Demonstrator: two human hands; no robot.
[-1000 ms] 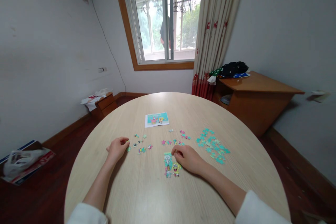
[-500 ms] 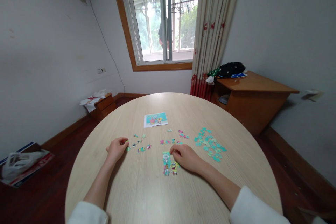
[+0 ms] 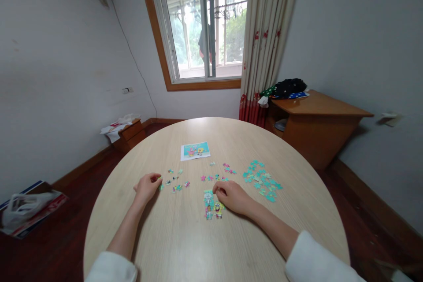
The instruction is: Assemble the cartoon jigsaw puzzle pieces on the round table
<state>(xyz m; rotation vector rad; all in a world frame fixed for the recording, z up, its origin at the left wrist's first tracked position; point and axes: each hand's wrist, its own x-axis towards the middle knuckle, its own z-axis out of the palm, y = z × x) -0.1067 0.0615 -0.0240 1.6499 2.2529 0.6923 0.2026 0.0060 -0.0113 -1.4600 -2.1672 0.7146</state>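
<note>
My left hand (image 3: 146, 186) rests on the round wooden table (image 3: 185, 246) with its fingers curled, pinching what looks like a small jigsaw piece next to a scatter of loose pieces (image 3: 174, 183). My right hand (image 3: 232, 196) lies curled, its fingertips pressed at the upper right edge of the partly joined cartoon puzzle (image 3: 211, 204). A row of pink and teal pieces (image 3: 216, 178) lies just beyond that hand. A pile of teal pieces (image 3: 262, 180) sits to the right. A printed reference picture (image 3: 194, 150) lies farther back.
A wooden desk (image 3: 317, 119) with dark cloth on it stands at the right wall beside a curtain (image 3: 264, 39). A low wooden box with papers (image 3: 127, 128) sits by the left wall. A plastic bag on a flat box (image 3: 23, 207) lies on the floor.
The view has shifted slightly, so everything sits a little lower left in the picture. Both hands stay where they were on the table.
</note>
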